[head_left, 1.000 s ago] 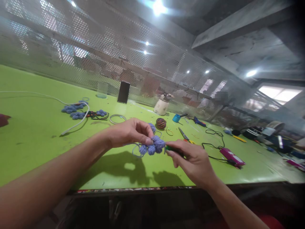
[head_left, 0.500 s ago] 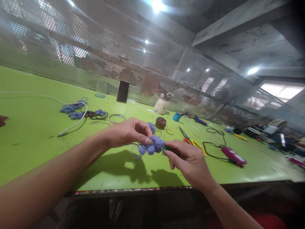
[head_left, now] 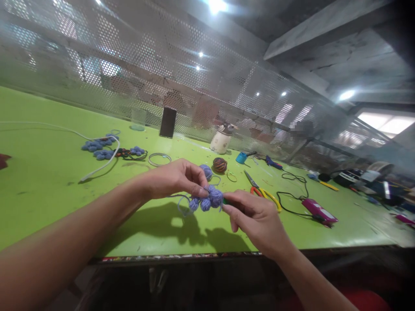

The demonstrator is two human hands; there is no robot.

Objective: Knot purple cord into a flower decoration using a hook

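Above the front of the green table, my left hand (head_left: 181, 179) pinches a blue-purple crocheted piece (head_left: 205, 204) with rounded, puffy petals. My right hand (head_left: 256, 220) is closed on a crochet hook (head_left: 226, 201); only a bit of its green handle shows, and its tip is hidden at the right side of the piece. Loose yarn loops hang at the left of the work. Just behind my left fingers lies a ball of blue-purple yarn (head_left: 206, 172), partly covered. Beyond my right hand rest open scissors (head_left: 264, 193) with red and yellow handles.
A dark multicoloured yarn ball (head_left: 219, 165), a blue pot (head_left: 241, 157) and a cream jug (head_left: 221, 139) stand farther back. Finished blue flowers (head_left: 103, 154) and a white cable (head_left: 100, 169) lie left. A magenta device (head_left: 319, 211) with black cord is right. A phone (head_left: 167, 122) leans behind.
The puffy petals at the right of the crocheted piece have turned slightly between my fingers. Both hands keep nearly the same place and grip; the whole view has shifted slightly.
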